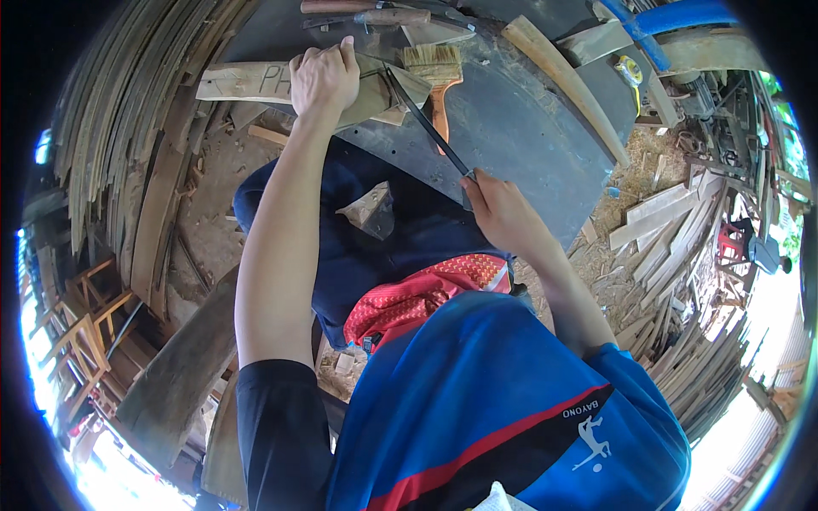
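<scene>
At the table's near edge my left hand (pixel 326 78) is closed over a pale wooden piece (pixel 247 83) with pencil-like marks, pressing it down; the thumb points away from me. My right hand (pixel 504 213) grips the near end of a long, narrow dark file (pixel 434 128). Its far tip lies at the right end of the wooden piece, where a cut or shaped part (pixel 375 89) shows. Just beyond the file rests a wide paintbrush (pixel 440 89) with a wooden handle. A small angular wood offcut (pixel 372 210) sits on my dark trousers.
The dark tabletop (pixel 528 162) carries a long curved wooden piece (pixel 567 89), a yellow tape measure (pixel 630 71) and wooden-handled tools (pixel 383 17) at the back. Stacked planks (pixel 128 111) stand on the left. Scrap wood (pixel 673 213) covers the floor at right. Red cloth (pixel 417 294) lies on my lap.
</scene>
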A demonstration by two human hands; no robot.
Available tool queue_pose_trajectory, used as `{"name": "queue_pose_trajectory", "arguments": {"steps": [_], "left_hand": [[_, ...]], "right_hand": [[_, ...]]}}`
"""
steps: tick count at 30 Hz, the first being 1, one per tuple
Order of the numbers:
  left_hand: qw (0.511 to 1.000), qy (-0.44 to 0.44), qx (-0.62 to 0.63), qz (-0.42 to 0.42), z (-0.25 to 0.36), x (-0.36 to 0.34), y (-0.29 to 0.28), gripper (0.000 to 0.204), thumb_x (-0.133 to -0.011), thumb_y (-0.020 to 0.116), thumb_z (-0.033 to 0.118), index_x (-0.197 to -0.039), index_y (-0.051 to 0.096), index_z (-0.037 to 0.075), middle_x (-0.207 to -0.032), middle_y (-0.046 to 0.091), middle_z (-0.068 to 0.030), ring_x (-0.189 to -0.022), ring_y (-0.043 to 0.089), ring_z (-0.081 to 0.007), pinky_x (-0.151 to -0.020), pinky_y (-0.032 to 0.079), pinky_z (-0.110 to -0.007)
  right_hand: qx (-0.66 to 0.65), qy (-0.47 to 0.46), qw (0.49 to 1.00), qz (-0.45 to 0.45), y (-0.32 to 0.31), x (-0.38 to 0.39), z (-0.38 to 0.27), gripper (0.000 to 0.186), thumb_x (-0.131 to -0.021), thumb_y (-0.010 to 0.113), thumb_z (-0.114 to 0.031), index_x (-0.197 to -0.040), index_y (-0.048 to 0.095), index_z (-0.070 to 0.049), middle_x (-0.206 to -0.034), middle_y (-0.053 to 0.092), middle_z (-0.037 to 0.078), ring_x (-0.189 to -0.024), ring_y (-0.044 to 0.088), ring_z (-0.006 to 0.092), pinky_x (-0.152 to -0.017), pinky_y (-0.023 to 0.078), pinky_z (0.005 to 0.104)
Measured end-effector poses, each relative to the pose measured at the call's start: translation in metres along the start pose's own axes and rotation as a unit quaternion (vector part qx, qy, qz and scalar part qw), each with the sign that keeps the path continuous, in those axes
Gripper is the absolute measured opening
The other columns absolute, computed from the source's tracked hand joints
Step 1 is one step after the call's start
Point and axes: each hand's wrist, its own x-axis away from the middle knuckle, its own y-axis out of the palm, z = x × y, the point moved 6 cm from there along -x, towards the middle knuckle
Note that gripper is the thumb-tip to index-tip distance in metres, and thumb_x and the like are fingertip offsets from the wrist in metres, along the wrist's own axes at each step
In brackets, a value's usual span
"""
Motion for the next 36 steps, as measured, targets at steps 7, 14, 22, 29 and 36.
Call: {"name": "queue_pose_trajectory", "arguments": {"steps": [7,14,22,29,36], "left_hand": [[1.0,0.006,-0.003,0.005,0.001,0.0,0.001,0.065,-0.109,0.026,0.045,-0.105,0.076,0.004,-0.106,0.075,-0.0183,-0.114,0.064,-0.0303,-0.108,0.039,-0.048],[1.0,-0.007,0.004,0.001,-0.001,0.001,0.0,0.064,-0.109,0.026,0.045,-0.105,0.076,0.004,-0.11,0.074,-0.0158,-0.115,0.063,-0.0296,-0.108,0.038,-0.047],[0.999,-0.049,0.005,0.005,-0.001,0.004,-0.006,0.061,-0.109,0.027,0.042,-0.105,0.076,0.005,-0.115,0.074,-0.0105,-0.116,0.063,-0.0284,-0.11,0.038,-0.046],[0.998,-0.027,0.007,0.055,-0.002,0.003,-0.004,0.06,-0.109,0.028,0.041,-0.103,0.076,0.005,-0.115,0.074,-0.0109,-0.116,0.062,-0.0299,-0.11,0.037,-0.047],[0.998,-0.064,0.002,0.021,-0.002,0.004,-0.006,0.062,-0.109,0.029,0.041,-0.103,0.076,0.002,-0.111,0.074,-0.0179,-0.118,0.062,-0.0304,-0.111,0.037,-0.049]], "right_hand": [[-0.05,-0.038,0.998,-0.028,0.0,-0.004,0.01,0.036,-0.108,0.048,-0.027,-0.091,0.055,0.005,-0.081,0.062,0.032,-0.085,0.061,0.0516,-0.072,0.044,0.0553],[-0.022,-0.076,0.997,-0.027,0.0,-0.006,0.013,0.035,-0.107,0.05,-0.025,-0.089,0.053,0.005,-0.077,0.061,0.032,-0.08,0.062,0.0514,-0.07,0.044,0.0569],[0.032,-0.012,0.999,0.034,0.009,0.002,-0.008,0.03,-0.107,0.049,-0.024,-0.094,0.05,0.003,-0.065,0.059,0.031,-0.067,0.061,0.0531,-0.06,0.045,0.0613],[0.04,0.007,0.999,0.029,0.008,0.004,-0.009,0.029,-0.106,0.05,-0.023,-0.093,0.051,0.003,-0.064,0.059,0.03,-0.066,0.061,0.0525,-0.061,0.045,0.0606],[0.091,-0.01,0.995,0.048,-0.012,-0.002,-0.022,0.029,-0.106,0.05,-0.023,-0.093,0.053,0.003,-0.065,0.061,0.03,-0.066,0.062,0.0526,-0.061,0.048,0.06]]}}
